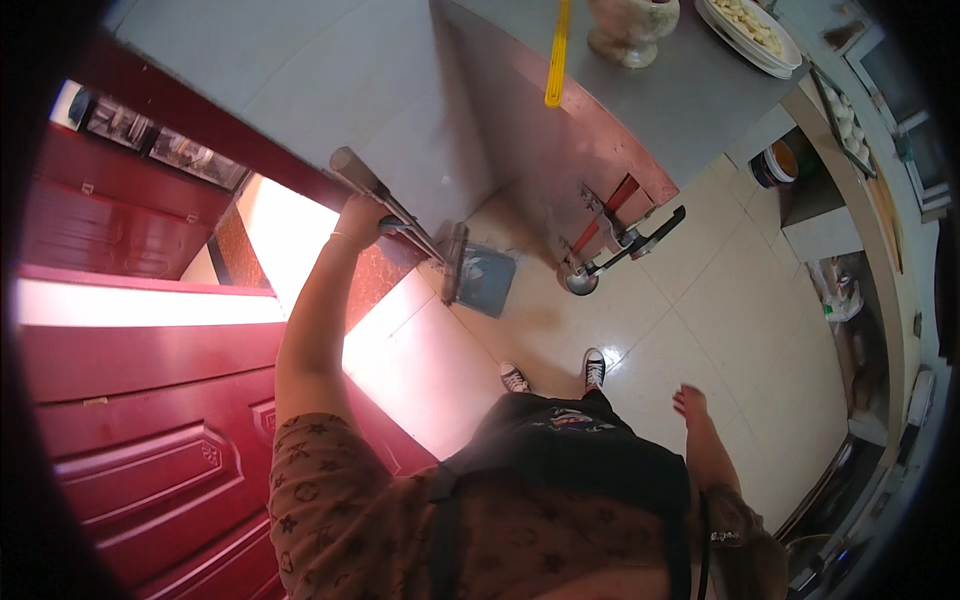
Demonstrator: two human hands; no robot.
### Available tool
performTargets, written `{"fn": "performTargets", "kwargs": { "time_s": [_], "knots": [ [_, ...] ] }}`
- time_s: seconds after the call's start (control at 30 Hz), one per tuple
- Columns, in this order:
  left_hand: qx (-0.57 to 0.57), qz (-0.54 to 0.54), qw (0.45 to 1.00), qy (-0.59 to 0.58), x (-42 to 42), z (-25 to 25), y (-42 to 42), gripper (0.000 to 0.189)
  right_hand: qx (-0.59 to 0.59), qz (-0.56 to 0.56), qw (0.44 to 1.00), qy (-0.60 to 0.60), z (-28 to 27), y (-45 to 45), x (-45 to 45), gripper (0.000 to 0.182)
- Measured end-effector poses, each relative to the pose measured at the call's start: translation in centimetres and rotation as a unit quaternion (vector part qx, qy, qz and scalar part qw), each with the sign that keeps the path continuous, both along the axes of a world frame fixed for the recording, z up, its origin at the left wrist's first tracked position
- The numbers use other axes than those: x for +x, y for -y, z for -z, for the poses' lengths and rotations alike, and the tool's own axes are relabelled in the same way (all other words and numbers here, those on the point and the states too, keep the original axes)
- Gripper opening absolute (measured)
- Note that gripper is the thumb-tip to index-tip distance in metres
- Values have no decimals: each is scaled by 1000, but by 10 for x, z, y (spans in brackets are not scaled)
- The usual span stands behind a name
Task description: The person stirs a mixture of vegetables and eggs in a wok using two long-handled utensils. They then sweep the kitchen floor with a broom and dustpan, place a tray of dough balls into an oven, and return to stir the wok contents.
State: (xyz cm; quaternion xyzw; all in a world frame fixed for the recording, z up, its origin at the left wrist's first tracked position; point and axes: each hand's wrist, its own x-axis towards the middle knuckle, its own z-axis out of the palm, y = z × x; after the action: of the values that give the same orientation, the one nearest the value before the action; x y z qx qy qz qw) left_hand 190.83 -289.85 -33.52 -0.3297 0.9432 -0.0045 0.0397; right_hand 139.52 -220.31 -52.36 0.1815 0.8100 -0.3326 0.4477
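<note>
My left hand (361, 222) grips the long handles of a broom and a dustpan beside the red door frame. The broom head (454, 262) stands against the blue-grey dustpan (487, 281), down by the tiled floor near the wall corner. How the fingers wrap around each handle is partly hidden. Over the floor at my right side hangs my right hand (691, 402), with nothing in it and its fingers loosely apart.
A red panelled door (150, 450) stands at my left, beside a bright doorway. Ahead, a metal ladle (582, 282) and other utensils hang at the grey counter (675, 112). On it are a stone mortar (634, 37), a yellow strip (556, 60) and a plate (784, 71) of pale pieces.
</note>
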Motion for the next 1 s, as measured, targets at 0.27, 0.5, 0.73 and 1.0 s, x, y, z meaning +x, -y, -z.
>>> {"fn": "performTargets", "kwargs": {
  "time_s": [0.27,0.5,0.73,1.0],
  "knots": [
    [-52,1,998,25,-44,28,79,8,129,-72,985,91,-17,-75,73,21],
    [-126,-50,990,-27,-57,85,96,56,17,-152,987,41,-36,8,84,32],
    [-46,-301,925,-227,-27,110,53,73,-225,-75,971,-39,-109,178,13,44],
    [122,-426,799,-408,24,137,-140,79,-452,44,890,53,-128,340,-71,41]
  ]
}}
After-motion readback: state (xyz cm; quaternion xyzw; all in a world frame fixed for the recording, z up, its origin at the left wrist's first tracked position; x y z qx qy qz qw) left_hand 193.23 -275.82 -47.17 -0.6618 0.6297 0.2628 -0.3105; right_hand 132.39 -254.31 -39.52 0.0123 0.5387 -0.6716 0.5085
